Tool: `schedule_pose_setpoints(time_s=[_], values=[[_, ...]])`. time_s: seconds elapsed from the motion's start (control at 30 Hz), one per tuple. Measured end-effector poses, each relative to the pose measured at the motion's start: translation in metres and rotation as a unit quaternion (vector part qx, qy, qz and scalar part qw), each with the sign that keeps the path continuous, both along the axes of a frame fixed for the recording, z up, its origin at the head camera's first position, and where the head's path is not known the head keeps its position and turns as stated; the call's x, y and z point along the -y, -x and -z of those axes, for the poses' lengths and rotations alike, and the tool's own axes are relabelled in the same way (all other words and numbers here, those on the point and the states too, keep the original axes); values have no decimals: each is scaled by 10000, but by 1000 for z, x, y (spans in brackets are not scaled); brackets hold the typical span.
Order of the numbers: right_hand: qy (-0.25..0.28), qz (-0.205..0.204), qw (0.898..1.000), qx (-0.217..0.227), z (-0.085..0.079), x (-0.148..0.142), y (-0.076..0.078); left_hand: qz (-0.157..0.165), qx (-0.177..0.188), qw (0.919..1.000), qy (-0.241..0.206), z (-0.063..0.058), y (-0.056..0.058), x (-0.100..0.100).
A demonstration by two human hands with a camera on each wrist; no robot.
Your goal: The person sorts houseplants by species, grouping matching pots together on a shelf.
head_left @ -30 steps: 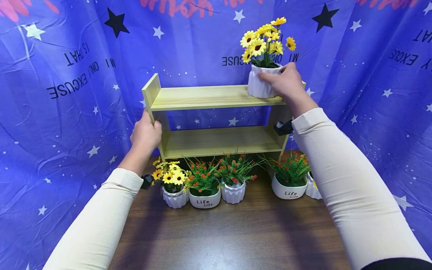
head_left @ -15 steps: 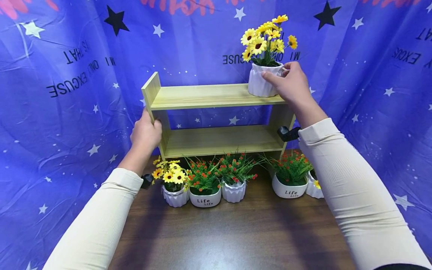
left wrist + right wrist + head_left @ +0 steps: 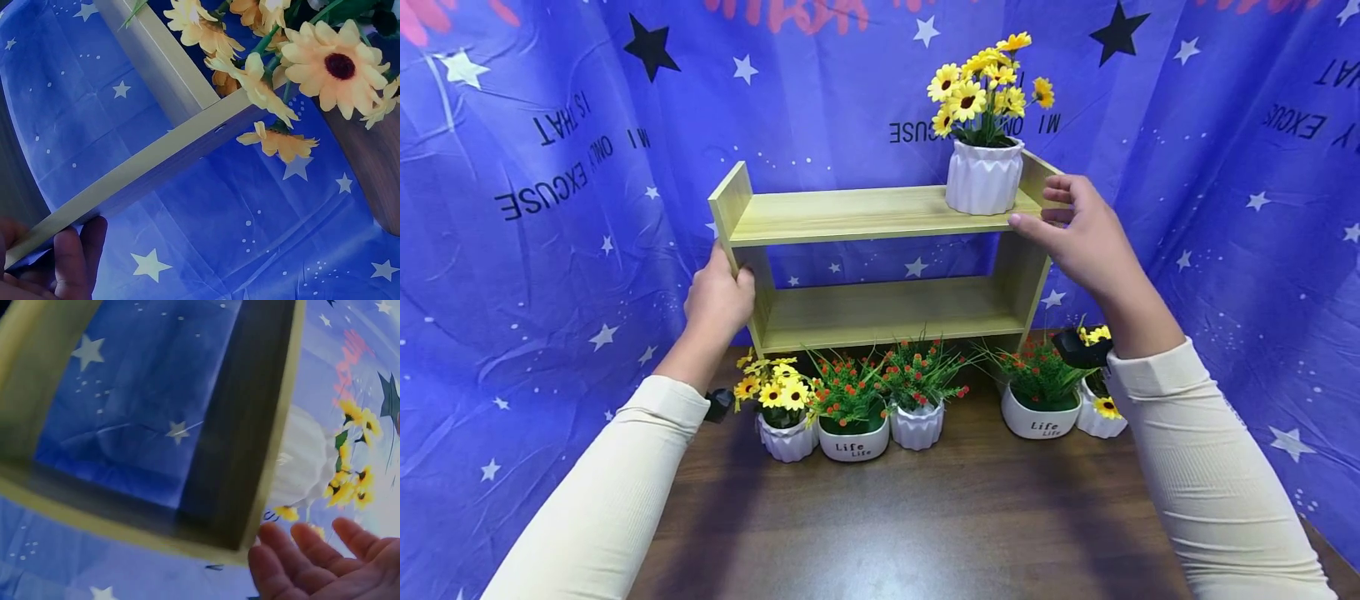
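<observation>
A two-tier wooden shelf (image 3: 850, 215) stands against the curtain. My left hand (image 3: 718, 296) grips its left side panel; the left wrist view shows fingers (image 3: 72, 259) curled at the panel's edge. On the top board, at the right end, a potted yellow daisy plant (image 3: 983, 179) in a ribbed white pot stands upright. My right hand (image 3: 1086, 237) is apart from that pot, beside the shelf's right end, with its thumb at the top board's front edge. In the right wrist view its fingers (image 3: 312, 550) are spread near the shelf corner, holding nothing.
Along the shelf's foot on the brown table (image 3: 880, 525) stand a daisy pot (image 3: 786, 437), an oval "Life" pot (image 3: 853, 443), a ribbed pot (image 3: 917, 427) with red-flowered grass, another "Life" pot (image 3: 1041, 417) and another daisy pot (image 3: 1101, 412). A blue starred curtain (image 3: 550, 250) surrounds the table.
My right hand has let go of the daisy pot on the top board and moved right and down to the shelf's right end. The left hand keeps its grip on the panel.
</observation>
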State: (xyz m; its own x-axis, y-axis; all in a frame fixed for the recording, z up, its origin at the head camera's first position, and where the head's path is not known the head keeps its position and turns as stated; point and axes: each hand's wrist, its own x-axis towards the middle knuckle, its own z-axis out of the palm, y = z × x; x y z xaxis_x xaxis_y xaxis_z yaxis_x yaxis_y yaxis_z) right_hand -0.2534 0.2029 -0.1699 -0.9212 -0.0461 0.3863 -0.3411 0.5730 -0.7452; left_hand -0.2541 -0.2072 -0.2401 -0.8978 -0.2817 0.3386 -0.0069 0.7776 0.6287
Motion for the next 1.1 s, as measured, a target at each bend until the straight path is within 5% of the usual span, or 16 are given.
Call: schedule_pose_setpoints(time_s=[0.27, 1.1], values=[[16, 284, 9983, -512, 36, -32, -17, 253, -211, 9995, 6, -1, -1, 3], [473, 1043, 9910, -691, 137, -126, -78, 301, -165, 9994, 32, 0, 0, 4]])
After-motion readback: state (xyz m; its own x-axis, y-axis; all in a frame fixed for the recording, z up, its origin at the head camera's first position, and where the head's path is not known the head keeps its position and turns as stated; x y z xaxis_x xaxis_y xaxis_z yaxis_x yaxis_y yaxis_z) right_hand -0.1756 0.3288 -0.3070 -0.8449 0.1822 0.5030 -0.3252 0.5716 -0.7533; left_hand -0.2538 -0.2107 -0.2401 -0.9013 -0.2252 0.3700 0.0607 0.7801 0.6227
